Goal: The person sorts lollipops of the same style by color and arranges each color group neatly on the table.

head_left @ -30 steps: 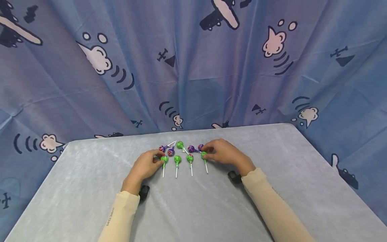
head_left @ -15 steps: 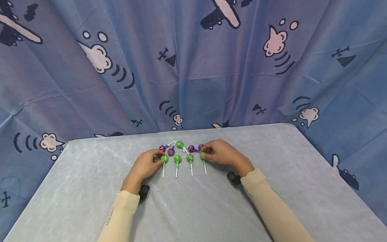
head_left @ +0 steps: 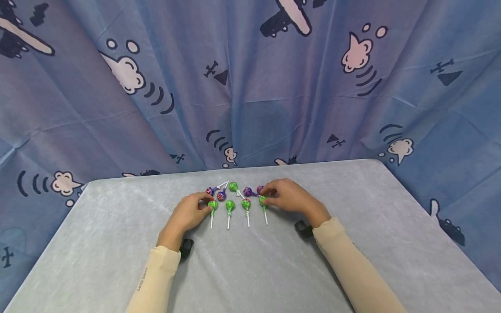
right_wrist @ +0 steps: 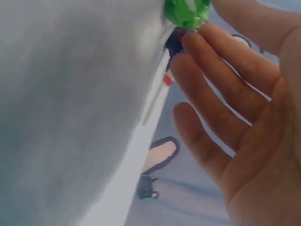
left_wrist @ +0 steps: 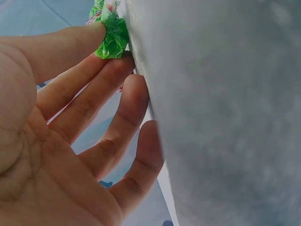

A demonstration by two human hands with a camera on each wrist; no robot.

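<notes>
A row of several green-wrapped lollipops lies on the table with white sticks toward me. At its left end, my left hand (head_left: pixel 190 213) pinches one green lollipop (head_left: pixel 213 204) by the head; the left wrist view shows the thumb on its crinkled wrapper (left_wrist: pixel 114 37). My right hand (head_left: pixel 289 196) holds the green lollipop (head_left: pixel 263 201) at the right end between thumb and fingers. Between them lie two more, a green lollipop (head_left: pixel 230 204) and a red-topped green lollipop (head_left: pixel 245 204). Just past the right fingertips is a purple lollipop (right_wrist: pixel 175 43), partly hidden by the fingers.
Behind the row are more lollipops: a slanted green one (head_left: pixel 233 186), two purple ones at left, including this purple lollipop (head_left: pixel 221 196), and a purple one (head_left: pixel 248 191) at right. A grey cloth covers the table (head_left: pixel 242 269). A blue patterned curtain (head_left: pixel 250 87) hangs behind.
The right hand has shifted the right-end green lollipop slightly left and toward me, its stick now more upright. The left hand and the other lollipops stay put.
</notes>
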